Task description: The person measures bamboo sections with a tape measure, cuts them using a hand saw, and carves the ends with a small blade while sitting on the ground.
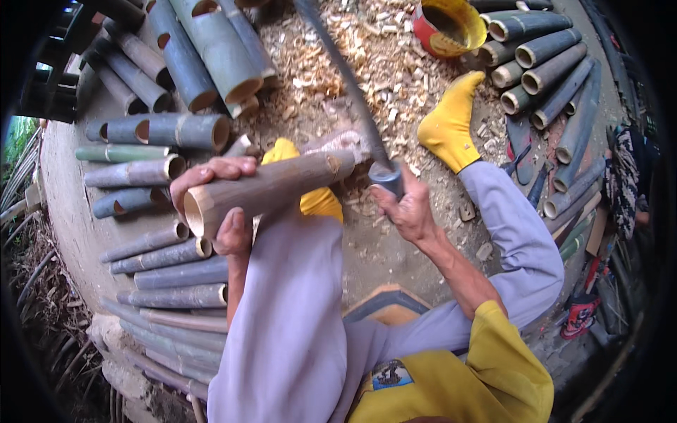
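My left hand (224, 180) is wrapped round the near end of a brown bamboo tube (282, 183), fingers over the top and thumb on the near side. The tube lies slanted above my bent left leg, its pale open end facing left. Its far end reaches a pale, rough lump (338, 143) that I cannot make out. Closed round a short grey-blue handle, my right hand (412, 211) holds a long dark blade, which looks like a machete (345, 77). The blade points up and away, smeared by motion, just right of the tube's far end.
Cut bamboo tubes lie in rows at left (169, 255) and at right (543, 70); larger notched tubes (211, 49) lie at the upper left. Wood chips (381, 63) cover the ground ahead. A red and yellow bucket (451, 32) stands near my yellow-socked right foot (451, 120).
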Motion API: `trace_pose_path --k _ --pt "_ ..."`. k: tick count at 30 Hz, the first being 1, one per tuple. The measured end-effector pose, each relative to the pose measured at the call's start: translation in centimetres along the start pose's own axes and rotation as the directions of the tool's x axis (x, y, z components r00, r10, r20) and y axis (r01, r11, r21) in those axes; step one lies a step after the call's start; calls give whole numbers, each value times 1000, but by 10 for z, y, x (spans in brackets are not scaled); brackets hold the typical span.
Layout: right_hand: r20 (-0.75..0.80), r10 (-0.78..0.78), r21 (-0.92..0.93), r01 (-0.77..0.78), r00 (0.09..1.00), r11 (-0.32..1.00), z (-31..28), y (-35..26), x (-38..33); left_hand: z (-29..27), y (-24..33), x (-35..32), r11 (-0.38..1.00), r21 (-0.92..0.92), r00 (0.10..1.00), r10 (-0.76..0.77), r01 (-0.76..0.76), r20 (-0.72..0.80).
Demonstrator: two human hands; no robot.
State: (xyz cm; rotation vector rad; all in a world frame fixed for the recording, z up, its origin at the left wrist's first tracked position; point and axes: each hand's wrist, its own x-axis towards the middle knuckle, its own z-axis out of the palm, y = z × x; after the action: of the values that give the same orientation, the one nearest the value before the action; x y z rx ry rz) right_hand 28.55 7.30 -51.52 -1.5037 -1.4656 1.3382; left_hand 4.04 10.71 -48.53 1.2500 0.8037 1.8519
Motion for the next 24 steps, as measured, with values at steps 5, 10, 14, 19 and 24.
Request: trace_pose_path --k 5,10,14,19,24 --pt "20 -38 -144 41 999 989 15 58 -7 -7 -1 -5 994 106 990 -35 21 140" --pt "155 291 -57 -286 944 957 13 47 -4 -28 17 -13 968 241 976 -117 71 185" --pt "-46 -210 -43 208 977 977 9 7 -11 -41 21 -9 975 215 952 -109 47 287" --pt "184 159 -112 -140 970 984 18 78 1 -33 21 -4 993 101 937 -87 56 339" --pt "-16 96 3 -96 995 995 -3 59 -14 -51 24 -23 894 355 959 -283 272 -22"
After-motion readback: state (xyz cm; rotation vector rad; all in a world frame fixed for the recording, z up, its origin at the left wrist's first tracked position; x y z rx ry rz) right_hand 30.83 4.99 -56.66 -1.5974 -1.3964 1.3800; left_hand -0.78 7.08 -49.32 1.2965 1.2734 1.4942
